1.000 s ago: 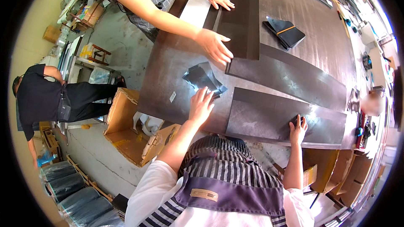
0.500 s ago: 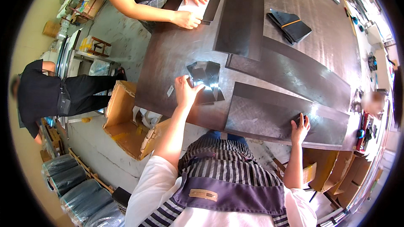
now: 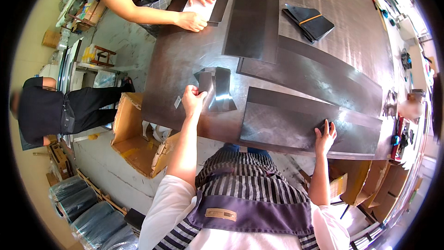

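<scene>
My left hand is closed in a pinch on a small dark rectangular sheet, which stands tilted up over a loose pile of similar small glossy sheets. My right hand, fingers apart, rests on a long dark panel along the table's near edge. Further back lie a second long panel and a third panel, partly overlapping. A small pale tag lies to the left of the pile.
Across the dark table, a co-worker's hands press on a white sheet. A banded bundle of black sheets lies at the far right. An open cardboard box stands by the table's left side; another person is beyond it.
My left hand has closed on a small sheet from the pile and raised it on edge. My right hand stays on the long panel. The whole view has shifted slightly.
</scene>
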Demonstrator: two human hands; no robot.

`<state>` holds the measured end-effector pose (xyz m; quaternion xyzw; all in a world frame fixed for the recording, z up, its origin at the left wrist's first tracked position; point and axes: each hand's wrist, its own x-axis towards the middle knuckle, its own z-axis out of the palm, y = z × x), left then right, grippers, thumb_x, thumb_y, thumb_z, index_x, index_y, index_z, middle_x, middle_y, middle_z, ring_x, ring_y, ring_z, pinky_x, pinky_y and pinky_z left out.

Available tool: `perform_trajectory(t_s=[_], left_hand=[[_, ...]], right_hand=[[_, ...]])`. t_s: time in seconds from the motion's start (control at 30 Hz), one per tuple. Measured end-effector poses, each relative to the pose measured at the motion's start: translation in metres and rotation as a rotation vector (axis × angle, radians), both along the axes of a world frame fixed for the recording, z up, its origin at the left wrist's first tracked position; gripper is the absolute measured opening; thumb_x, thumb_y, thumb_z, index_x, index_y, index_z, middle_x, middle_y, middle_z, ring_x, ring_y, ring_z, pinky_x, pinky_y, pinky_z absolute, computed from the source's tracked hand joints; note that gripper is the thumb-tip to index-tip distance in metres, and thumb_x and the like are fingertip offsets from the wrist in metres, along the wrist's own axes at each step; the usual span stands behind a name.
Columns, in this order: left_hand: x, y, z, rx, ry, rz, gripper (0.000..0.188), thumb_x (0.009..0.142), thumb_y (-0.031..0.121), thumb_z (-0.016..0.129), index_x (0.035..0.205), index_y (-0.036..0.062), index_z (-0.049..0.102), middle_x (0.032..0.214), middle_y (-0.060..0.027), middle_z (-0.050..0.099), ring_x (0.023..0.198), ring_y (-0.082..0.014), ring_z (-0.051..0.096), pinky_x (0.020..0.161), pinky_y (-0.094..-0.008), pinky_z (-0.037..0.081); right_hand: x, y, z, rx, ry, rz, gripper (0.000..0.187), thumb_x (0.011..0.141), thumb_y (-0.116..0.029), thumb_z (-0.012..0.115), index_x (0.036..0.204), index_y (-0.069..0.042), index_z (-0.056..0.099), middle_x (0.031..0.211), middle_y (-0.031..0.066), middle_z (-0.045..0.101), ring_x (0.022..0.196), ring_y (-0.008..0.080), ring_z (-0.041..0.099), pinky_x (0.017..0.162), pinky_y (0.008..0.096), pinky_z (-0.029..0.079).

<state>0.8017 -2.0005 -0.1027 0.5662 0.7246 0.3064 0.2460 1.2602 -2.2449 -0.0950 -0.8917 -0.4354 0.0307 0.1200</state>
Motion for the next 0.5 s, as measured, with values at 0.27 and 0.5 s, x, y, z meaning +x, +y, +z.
perform_trajectory(t_s=[0.27,0.5], left_hand=[[-0.006,-0.013,0.023,-0.167,-0.425,-0.047,0.019,0.077,0.002,0.073,0.091,-0.0004,0.061,0.08,-0.002,0.064,0.071,-0.0078,0.057,0.067,-0.0225,0.046],[-0.002,-0.036,0.027,-0.22,-0.675,-0.06,0.024,0.08,0.001,0.071,0.101,-0.0017,0.06,0.088,-0.0039,0.067,0.077,-0.0077,0.06,0.072,-0.0225,0.047]], right_hand=[[0.002,-0.004,-0.005,0.016,-0.01,-0.003,0.06,0.076,-0.024,0.074,0.132,-0.017,0.053,0.139,0.0129,0.042,0.123,0.0362,0.04,0.101,0.0444,0.039],[-0.001,0.0,-0.004,0.026,-0.025,-0.014,0.062,0.073,-0.022,0.077,0.131,-0.017,0.054,0.138,0.0135,0.043,0.122,0.0362,0.042,0.101,0.0439,0.039]])
